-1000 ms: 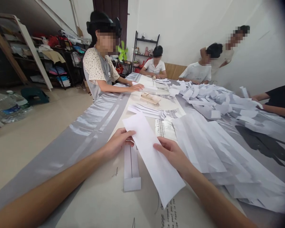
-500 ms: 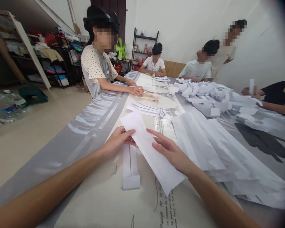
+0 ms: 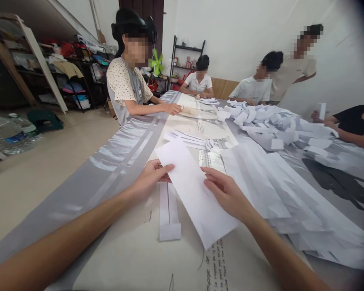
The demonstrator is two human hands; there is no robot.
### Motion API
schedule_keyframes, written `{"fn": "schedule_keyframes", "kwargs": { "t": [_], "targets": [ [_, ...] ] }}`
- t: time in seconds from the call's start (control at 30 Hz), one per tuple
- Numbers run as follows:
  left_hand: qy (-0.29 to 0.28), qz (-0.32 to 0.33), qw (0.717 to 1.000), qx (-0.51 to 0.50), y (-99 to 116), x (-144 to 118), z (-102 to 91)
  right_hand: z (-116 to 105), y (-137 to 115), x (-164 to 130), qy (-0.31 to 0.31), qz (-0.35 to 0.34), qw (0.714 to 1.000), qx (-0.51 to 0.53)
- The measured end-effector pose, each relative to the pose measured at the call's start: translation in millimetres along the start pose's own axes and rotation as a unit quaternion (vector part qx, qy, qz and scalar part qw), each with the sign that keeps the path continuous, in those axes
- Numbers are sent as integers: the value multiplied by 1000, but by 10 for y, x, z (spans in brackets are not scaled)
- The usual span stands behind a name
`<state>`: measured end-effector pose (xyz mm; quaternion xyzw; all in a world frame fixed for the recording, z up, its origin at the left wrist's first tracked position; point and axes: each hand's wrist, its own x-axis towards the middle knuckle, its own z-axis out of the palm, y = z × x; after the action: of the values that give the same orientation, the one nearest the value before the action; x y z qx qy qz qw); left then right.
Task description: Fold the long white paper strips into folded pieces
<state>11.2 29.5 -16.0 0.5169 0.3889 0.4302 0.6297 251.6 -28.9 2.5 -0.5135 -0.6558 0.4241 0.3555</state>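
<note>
A long white paper sheet (image 3: 197, 190) slants between my two hands above the table. My left hand (image 3: 150, 178) pinches its left edge, thumb on top and fingers underneath. At the right edge, my right hand (image 3: 226, 190) holds the sheet between thumb and fingers. Below my left hand lies a narrow folded paper strip (image 3: 170, 232) with a dark line down its length, its upper end hidden. Just beyond the sheet lie several folded white paper pieces (image 3: 189, 139).
Stacked white papers (image 3: 267, 194) spread to my right, with a heap of folded paper pieces (image 3: 269, 117) behind them. A co-worker's hand (image 3: 172, 108) rests by a tan board (image 3: 191, 111) at the far left. Other people sit around the printed tablecloth (image 3: 124, 250).
My right hand has shifted slightly right along with the sheet's right edge, and the sheet shows more of its width. The co-worker's hands at the tan board have drawn back left.
</note>
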Motion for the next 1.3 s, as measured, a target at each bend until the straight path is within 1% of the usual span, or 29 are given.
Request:
{"fn": "schedule_keyframes", "kwargs": {
  "t": [0.13,0.23,0.3,0.43,0.5,0.57,0.6,0.63,0.67,0.7,0.73,0.77,0.8,0.83,0.87,0.93,1.0,1.03,1.07,1.1,1.13,1.17,1.2,1.23,1.27,1.3],
  "targets": [
    [-65,-14,997,-29,31,-16,9,-47,-59,6,-20,83,992,92],
    [-82,-20,995,-62,52,-23,20,-60,-71,19,-10,121,983,137],
    [-74,-23,994,-78,63,-25,21,-61,-66,28,4,116,983,140],
    [-69,-33,992,-101,64,-27,18,-51,-46,39,25,78,988,127],
    [-65,-33,991,-116,55,-21,16,-44,-31,46,27,82,989,122],
    [-35,-25,990,-134,50,-8,6,-38,-12,51,17,85,990,108],
    [-11,-18,990,-139,53,-2,-2,-36,-1,51,19,69,994,85],
    [14,-11,990,-139,60,3,-12,-31,8,46,31,37,998,44],
    [37,-2,990,-133,72,5,-21,-23,16,36,52,-10,999,-13],
    [57,7,991,-124,87,4,-27,-10,21,21,75,-62,992,-79],
    [72,15,991,-115,105,-2,-28,10,24,2,93,-113,979,-143],
    [82,20,991,-109,125,-12,-22,37,23,-19,91,-152,965,-192],
    [88,22,990,-109,145,-25,-9,70,21,-41,70,-173,957,-222],
    [89,24,989,-116,165,-40,10,105,16,-60,41,-179,954,-238],
    [82,27,988,-127,184,-54,32,139,9,-76,15,-174,954,-245],
    [36,34,988,-145,214,-77,73,177,-17,-91,-13,-146,962,-228],
    [-10,57,989,-138,229,-87,89,141,-61,-94,-19,-112,979,-166],
    [-11,77,990,-117,229,-88,86,92,-87,-96,-22,-91,989,-117],
    [9,106,991,-82,226,-88,75,27,-112,-99,-27,-66,995,-65],
    [45,143,988,-33,218,-88,59,-47,-131,-104,-39,-24,999,-5],
    [90,187,978,25,206,-90,41,-120,-140,-108,-44,31,997,57],
    [131,233,960,89,190,-95,23,-186,-137,-110,-61,87,989,104],
    [156,276,936,153,169,-102,8,-239,-122,-108,-75,132,979,134],
    [158,312,912,216,142,-112,-3,-274,-96,-99,-91,166,971,147],
    [135,337,890,277,107,-122,-9,-293,-63,-86,-112,188,965,145],
    [91,349,870,336,64,-131,-10,-297,-29,-68,-134,199,962,132]
  ]
}}
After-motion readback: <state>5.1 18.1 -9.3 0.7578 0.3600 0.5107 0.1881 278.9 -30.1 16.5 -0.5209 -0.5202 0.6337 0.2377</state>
